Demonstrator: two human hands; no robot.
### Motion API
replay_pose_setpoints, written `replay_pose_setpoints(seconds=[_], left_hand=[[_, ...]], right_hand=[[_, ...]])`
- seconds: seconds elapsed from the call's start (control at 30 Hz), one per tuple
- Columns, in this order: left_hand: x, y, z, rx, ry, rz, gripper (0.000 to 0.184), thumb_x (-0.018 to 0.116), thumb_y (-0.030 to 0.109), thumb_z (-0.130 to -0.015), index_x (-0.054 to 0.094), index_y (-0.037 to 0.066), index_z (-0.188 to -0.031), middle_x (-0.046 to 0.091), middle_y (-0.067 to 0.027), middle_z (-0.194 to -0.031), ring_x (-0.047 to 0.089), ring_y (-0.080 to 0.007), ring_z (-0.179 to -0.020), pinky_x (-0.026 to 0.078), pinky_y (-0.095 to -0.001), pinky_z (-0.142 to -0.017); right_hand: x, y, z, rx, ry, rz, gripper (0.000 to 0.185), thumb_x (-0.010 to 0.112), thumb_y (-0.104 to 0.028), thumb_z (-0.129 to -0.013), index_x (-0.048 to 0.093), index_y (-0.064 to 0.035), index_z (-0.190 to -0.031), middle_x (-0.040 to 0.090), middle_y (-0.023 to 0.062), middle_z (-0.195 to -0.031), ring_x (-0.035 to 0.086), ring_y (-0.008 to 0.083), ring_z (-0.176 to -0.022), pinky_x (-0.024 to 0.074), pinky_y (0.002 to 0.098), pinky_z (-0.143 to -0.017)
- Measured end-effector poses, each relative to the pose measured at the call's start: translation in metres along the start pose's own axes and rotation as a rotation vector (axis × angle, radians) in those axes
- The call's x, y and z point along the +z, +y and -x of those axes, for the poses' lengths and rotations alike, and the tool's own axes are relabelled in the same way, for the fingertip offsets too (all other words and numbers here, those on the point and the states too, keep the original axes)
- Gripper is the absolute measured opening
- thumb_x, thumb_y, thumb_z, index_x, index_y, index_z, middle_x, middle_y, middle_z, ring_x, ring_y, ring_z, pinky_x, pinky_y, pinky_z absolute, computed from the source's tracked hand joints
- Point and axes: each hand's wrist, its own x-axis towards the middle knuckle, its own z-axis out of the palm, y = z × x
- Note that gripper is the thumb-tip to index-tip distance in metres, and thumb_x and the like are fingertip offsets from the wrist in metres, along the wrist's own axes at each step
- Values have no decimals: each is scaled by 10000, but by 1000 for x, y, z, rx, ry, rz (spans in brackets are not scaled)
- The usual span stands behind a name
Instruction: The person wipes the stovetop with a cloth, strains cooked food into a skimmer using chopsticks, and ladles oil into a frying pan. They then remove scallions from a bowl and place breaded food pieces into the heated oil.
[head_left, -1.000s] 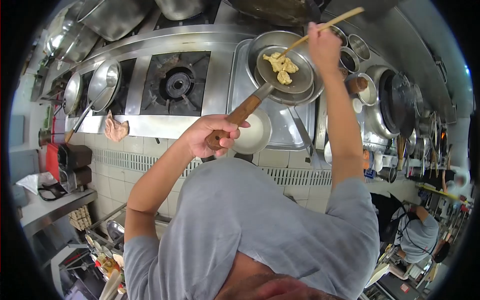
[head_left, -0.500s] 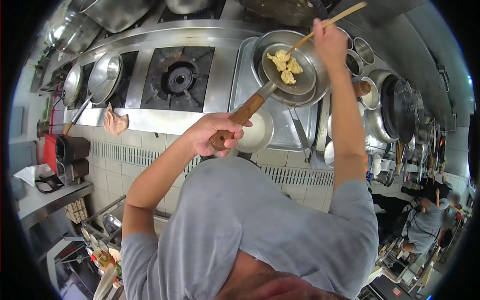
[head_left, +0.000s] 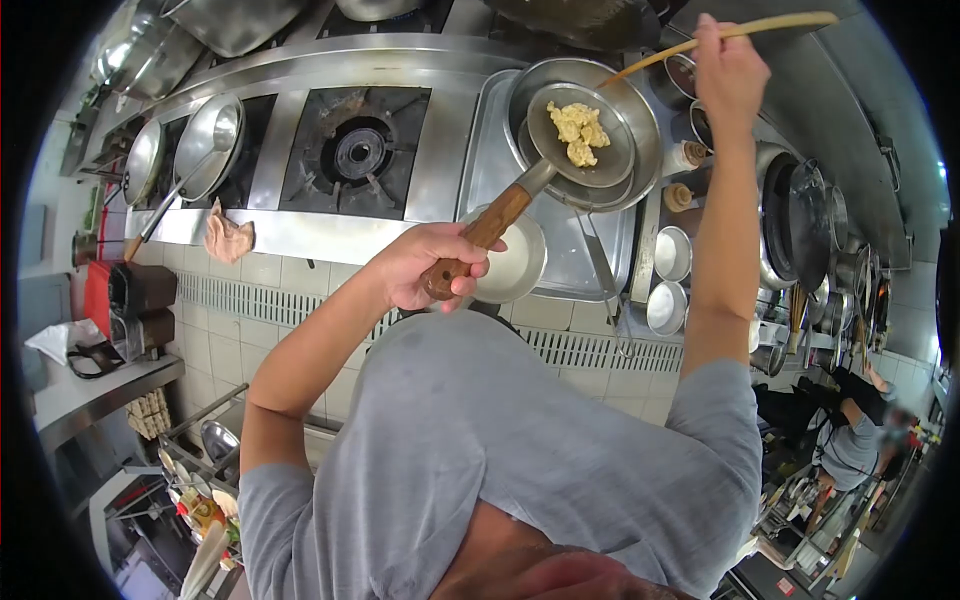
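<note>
My left hand (head_left: 437, 265) is closed around the wooden handle of a round, shallow metal pan (head_left: 610, 172). I cannot tell whether its bottom has holes. Several lumps of yellow cooked food, like scrambled egg (head_left: 580, 130), lie in the pan. Under it is a wide metal bowl (head_left: 648, 145), standing on a metal tray (head_left: 480, 165). Long wooden chopsticks (head_left: 790, 22) are gripped in my right hand (head_left: 733, 75), up and to the right of the bowl. Their tips are near the bowl's far rim, apart from the food.
To the left is a gas burner (head_left: 358, 152), unlit, with a wok (head_left: 212, 150) and a ladle beyond it. A pink cloth (head_left: 228, 235) hangs over the counter edge. White bowls (head_left: 672, 254) and large pots stand right. Another person (head_left: 850, 450) is at far right.
My right hand has moved up and to the right, drawing the chopsticks away from the yellow food. My left hand and the pan have stayed almost still.
</note>
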Motion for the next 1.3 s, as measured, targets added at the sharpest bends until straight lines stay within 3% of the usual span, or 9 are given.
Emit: replay_pose_setpoints(seconds=[0.07, 0.13, 0.2, 0.33, 0.6, 0.73, 1.2, 1.27, 1.3], left_hand=[[-2, -1, 1, 5, 3, 2, 529, 648, 108, -894, 451, -72, -1351, 577, -27, -777, 531, -101, -528, 456, -285, -359], [-1, -2, -1, 14, -5, -3, 540, 644, 107, -895, 441, -82, -1359, 575, -27, -778, 528, -101, -531, 449, -285, -357], [0, -6, 2, -12, 10, 4, 543, 641, 110, -899, 436, -86, -1362, 570, -26, -777, 525, -101, -532, 450, -287, -359], [0, -3, 2, 13, 7, -26, 538, 635, 115, -905, 437, -84, -1364, 562, -21, -779, 522, -98, -535, 452, -289, -362], [0, -1, 2, 14, 25, -25, 518, 631, 112, -907, 453, -74, -1356, 565, -21, -784, 524, -95, -542, 464, -278, -368], [-2, -1, -1, 10, 2, -6, 510, 633, 113, -907, 459, -74, -1348, 563, -25, -786, 527, -98, -542, 471, -281, -370], [-8, 1, 1, -3, -12, 16, 448, 652, 87, -888, 494, -31, -1290, 591, -35, -799, 573, -123, -554, 471, -310, -412], [-6, 0, 0, -6, -9, 7, 466, 645, 94, -895, 487, -44, -1311, 581, -31, -797, 559, -114, -547, 473, -303, -397], [-6, -1, -2, -4, -3, 5, 483, 638, 101, -902, 480, -59, -1329, 572, -28, -796, 546, -106, -541, 476, -296, -382]], right_hand=[[-6, -7, 8, -68, 65, -12, 348, 606, -381, -977, 714, -57, -909, 700, 98, -700, 701, 269, -669, 543, 385, -654], [39, 23, 27, -365, -4, 441, 336, 602, -367, -982, 704, -56, -903, 699, 145, -718, 690, 326, -660, 538, 422, -633], [90, 28, 58, -237, -103, 27, 414, 555, -378, -996, 676, -30, -808, 670, 205, -701, 684, 410, -681, 547, 496, -639], [48, 17, 28, -129, -16, 66, 395, 602, -376, -973, 680, -32, -795, 685, 196, -724, 684, 409, -698, 546, 488, -651], [-9, -7, 2, 21, 55, 7, 401, 593, -416, -985, 721, -47, -897, 700, 90, -695, 700, 254, -683, 532, 394, -661], [65, 26, 47, -328, -114, 328, 343, 609, -368, -979, 709, -69, -846, 680, 157, -701, 687, 328, -689, 524, 428, -614], [14, -9, 31, -40, 107, -51, 366, 594, -369, -994, 717, -41, -889, 672, 154, -667, 683, 321, -641, 538, 392, -646], [57, 15, 46, -284, -30, 173, 384, 583, -372, -998, 708, -30, -874, 667, 197, -693, 677, 367, -661, 541, 422, -647], [87, 17, 60, -101, -174, 60, 441, 582, -397, -986, 658, -24, -764, 648, 240, -695, 680, 412, -680, 541, 491, -630]])
